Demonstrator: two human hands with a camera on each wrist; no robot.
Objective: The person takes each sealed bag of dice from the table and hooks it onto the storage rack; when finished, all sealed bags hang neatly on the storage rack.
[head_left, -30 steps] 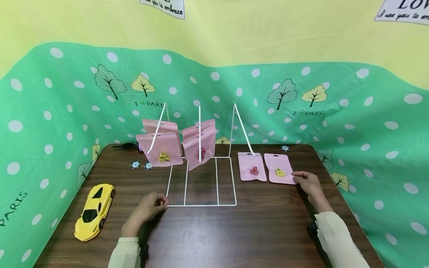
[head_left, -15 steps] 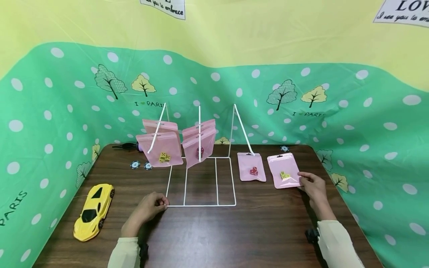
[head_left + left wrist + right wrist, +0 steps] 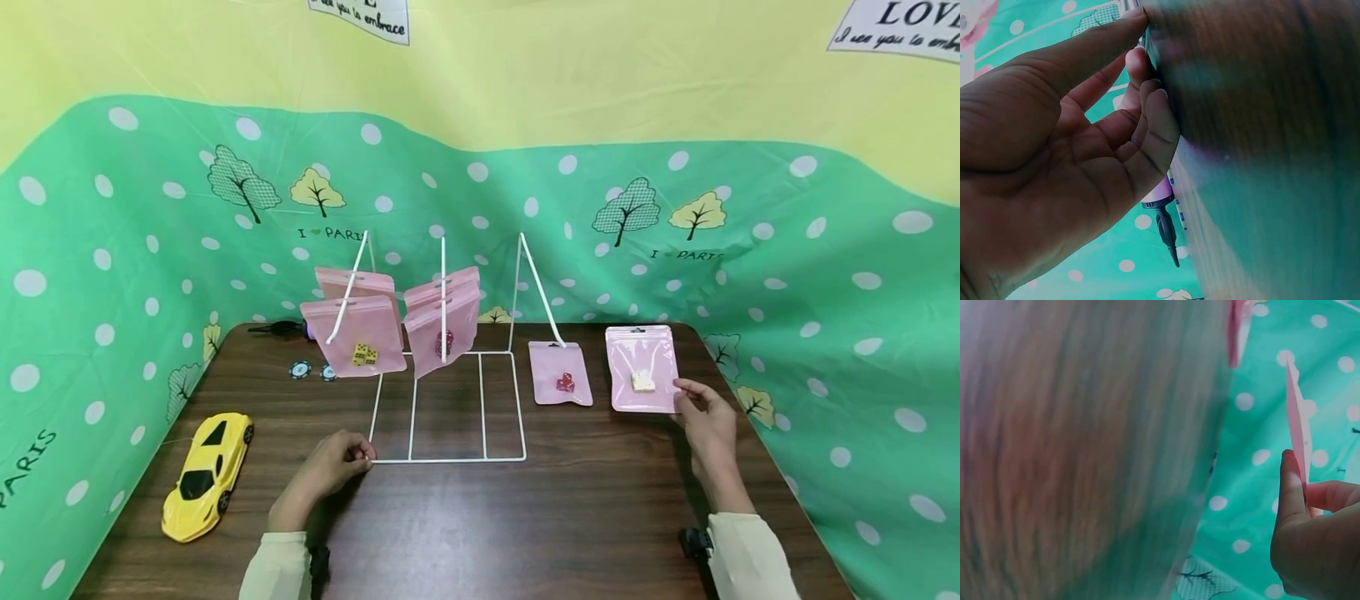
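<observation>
My right hand pinches the lower right edge of a pink zip bag between thumb and fingers. The bag stands raised off the table, its pale yellow dice showing through. In the right wrist view the same bag appears nearly edge-on, clear of the tabletop. My left hand holds the front left corner of a white wire display rack with thumb and finger. On the rack's left prong hang pink bags, the front one with yellow dice. More pink bags hang from the middle prong, with red dice visible.
Below the rack's right prong a pink bag with red dice lies on the table. A yellow toy car sits at the left. Small round chips and a dark-tipped object lie behind the rack.
My right hand has lifted the bag with yellow dice off the table, tilting it upright and moving it slightly right. The left hand stays on the rack's corner.
</observation>
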